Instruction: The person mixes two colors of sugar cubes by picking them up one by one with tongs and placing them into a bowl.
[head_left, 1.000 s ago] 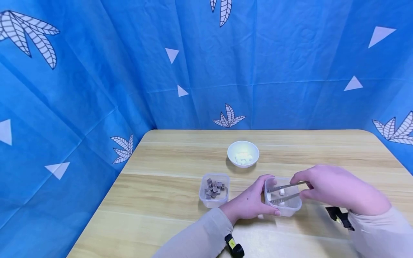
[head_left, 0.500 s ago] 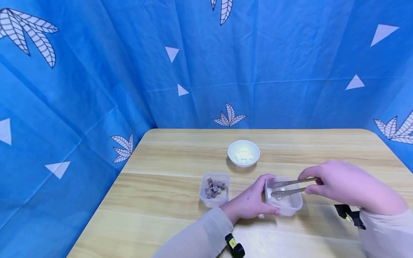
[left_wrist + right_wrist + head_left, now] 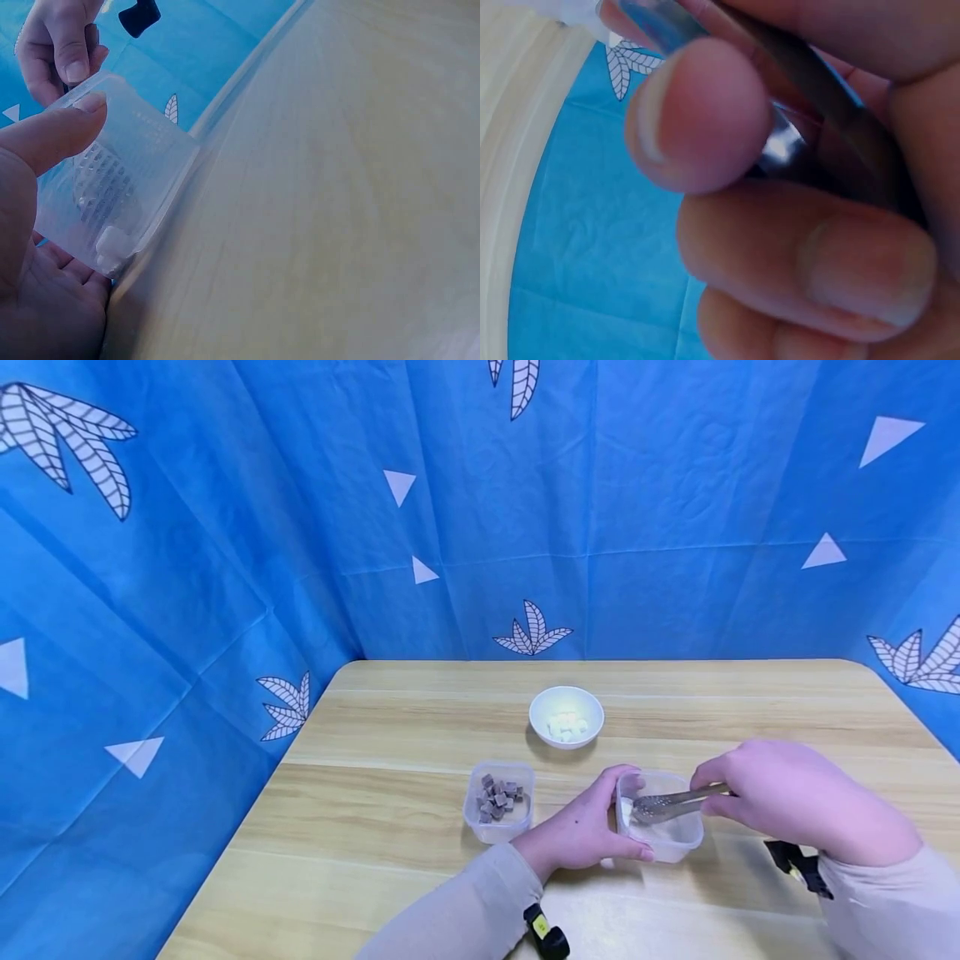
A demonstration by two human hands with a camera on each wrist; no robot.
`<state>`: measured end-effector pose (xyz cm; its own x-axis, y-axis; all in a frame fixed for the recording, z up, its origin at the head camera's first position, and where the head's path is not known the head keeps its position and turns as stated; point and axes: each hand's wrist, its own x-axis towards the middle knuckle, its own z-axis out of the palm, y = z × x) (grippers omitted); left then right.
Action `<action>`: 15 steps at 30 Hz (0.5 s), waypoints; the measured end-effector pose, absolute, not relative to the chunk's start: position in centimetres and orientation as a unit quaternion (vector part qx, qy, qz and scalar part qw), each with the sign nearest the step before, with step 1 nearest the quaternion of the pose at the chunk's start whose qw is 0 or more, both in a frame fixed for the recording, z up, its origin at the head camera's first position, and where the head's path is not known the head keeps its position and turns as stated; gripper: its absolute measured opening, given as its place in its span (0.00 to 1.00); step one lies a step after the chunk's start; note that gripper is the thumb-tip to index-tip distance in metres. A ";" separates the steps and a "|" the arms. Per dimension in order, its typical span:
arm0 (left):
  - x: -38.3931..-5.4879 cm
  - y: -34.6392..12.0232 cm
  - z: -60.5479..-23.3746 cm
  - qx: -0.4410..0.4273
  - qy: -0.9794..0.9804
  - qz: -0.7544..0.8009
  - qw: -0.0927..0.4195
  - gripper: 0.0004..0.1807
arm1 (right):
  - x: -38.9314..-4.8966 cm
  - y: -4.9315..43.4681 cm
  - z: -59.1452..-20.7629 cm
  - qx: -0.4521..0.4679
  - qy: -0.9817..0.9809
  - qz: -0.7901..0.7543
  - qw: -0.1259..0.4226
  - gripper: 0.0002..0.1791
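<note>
My left hand [image 3: 577,835] grips a clear plastic container [image 3: 678,847] from its left side, the thumb along the near wall. In my right hand [image 3: 802,802] are metal tongs [image 3: 663,807], squeezed nearly together, their perforated tips down inside that container. White cubes [image 3: 627,810] lie at its left end beside the tips. Through the wall in the left wrist view, a white cube [image 3: 116,244] sits low near the base, below the tongs' patterned head [image 3: 101,180]. I cannot tell whether the tips pinch a cube. Fingers [image 3: 802,262] curl round the tongs in the right wrist view.
Left of my left hand stands a second clear container [image 3: 497,833] with several brown cubes [image 3: 498,802]. A white bowl [image 3: 546,706] holding several white cubes [image 3: 567,725] stands farther back. One white piece [image 3: 607,863] lies on the wooden table [image 3: 360,860] by my left hand.
The tongs' arms, spread apart earlier, have come together inside the container. My right hand shifted right, then partly back left. The left hand and container have stayed put.
</note>
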<state>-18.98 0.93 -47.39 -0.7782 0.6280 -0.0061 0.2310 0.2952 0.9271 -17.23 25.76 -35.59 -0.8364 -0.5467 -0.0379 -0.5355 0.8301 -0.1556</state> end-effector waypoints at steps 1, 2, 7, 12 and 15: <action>-19.0 0.9 -47.4 0.275 0.782 0.527 0.188 0.53 | -17.2 25.9 -35.5 -0.286 0.955 -0.072 0.040 0.10; -19.0 1.0 -47.4 0.275 0.781 0.527 0.189 0.53 | -17.2 26.0 -35.4 -0.288 0.954 -0.075 0.039 0.10; -19.0 1.0 -47.2 0.276 0.780 0.529 0.190 0.54 | -17.2 27.3 -34.6 -0.300 0.949 -0.091 0.031 0.08; -19.0 1.0 -47.1 0.269 0.784 0.525 0.191 0.55 | -17.3 28.6 -33.8 -0.292 0.951 -0.103 0.020 0.11; -18.9 1.0 -47.1 0.265 0.788 0.522 0.192 0.54 | -17.5 28.9 -33.7 -0.289 0.951 -0.112 -0.004 0.12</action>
